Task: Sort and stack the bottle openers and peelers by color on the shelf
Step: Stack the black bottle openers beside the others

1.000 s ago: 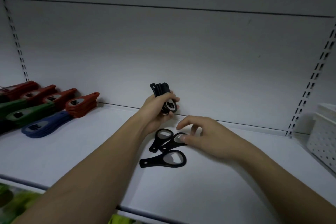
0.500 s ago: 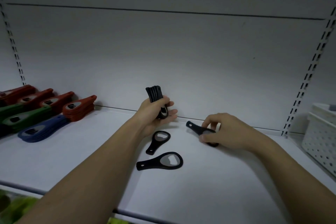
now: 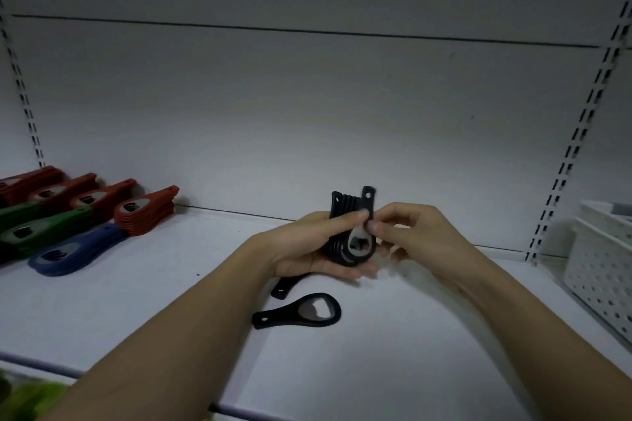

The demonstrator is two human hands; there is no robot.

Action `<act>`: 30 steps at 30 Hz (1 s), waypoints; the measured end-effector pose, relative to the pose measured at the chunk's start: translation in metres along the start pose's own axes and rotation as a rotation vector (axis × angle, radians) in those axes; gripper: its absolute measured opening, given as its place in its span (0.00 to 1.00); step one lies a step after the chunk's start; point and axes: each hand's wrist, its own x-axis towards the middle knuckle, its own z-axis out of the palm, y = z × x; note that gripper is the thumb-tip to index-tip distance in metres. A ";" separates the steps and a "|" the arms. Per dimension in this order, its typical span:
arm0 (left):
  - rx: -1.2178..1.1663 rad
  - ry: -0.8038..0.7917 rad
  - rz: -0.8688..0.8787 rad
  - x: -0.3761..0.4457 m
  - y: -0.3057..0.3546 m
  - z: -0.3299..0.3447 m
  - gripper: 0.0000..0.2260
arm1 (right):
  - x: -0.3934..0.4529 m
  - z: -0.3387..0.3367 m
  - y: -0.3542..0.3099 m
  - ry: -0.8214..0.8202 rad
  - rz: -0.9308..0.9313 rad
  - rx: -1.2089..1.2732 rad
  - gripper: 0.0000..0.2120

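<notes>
At the centre of the frame, above the white shelf (image 3: 410, 335), my left hand (image 3: 301, 246) grips a stack of black bottle openers (image 3: 345, 215), fingers curled under the round heads and thumb pressed across the front, the handles pointing up. My right hand (image 3: 413, 232) meets it from the right, thumb and forefinger pinching the front opener (image 3: 359, 243) of that stack, whose handle stands a little higher than the others and whose metal insert faces me. Just below my left hand a second loose black opener (image 3: 285, 285) lies on the shelf, mostly hidden under my palm, only its handle end showing. Lower still, near the middle of the frame, another black opener (image 3: 301, 313) lies flat, its handle pointing left and its head to the right. Along the left edge sit the sorted piles: red openers (image 3: 143, 212) in a row at the back, green openers (image 3: 44, 229) in front of them, and a blue pile (image 3: 75, 255) nearest the shelf's front. At the right edge stands a white perforated basket (image 3: 602, 267).
</notes>
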 end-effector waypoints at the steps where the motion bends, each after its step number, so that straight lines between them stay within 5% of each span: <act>1: -0.001 -0.018 0.014 0.000 0.000 -0.001 0.14 | 0.000 0.003 0.001 0.031 -0.015 -0.081 0.05; 4: -0.032 0.003 0.060 0.001 0.000 -0.004 0.09 | 0.003 0.011 0.002 0.137 -0.006 -0.197 0.12; 8: -0.160 0.232 0.161 0.004 0.005 -0.012 0.09 | 0.002 0.017 0.001 0.137 0.004 -0.180 0.11; 15: -0.440 0.451 0.175 0.006 0.008 -0.029 0.16 | -0.013 0.034 -0.002 -0.268 -0.092 -0.429 0.05; 23: -0.491 0.445 0.319 0.007 0.008 -0.032 0.13 | -0.027 0.049 -0.019 -0.542 -0.102 -0.638 0.22; 30: -0.466 0.571 0.309 0.008 0.008 -0.035 0.13 | -0.025 0.039 -0.022 -0.396 -0.109 -0.567 0.11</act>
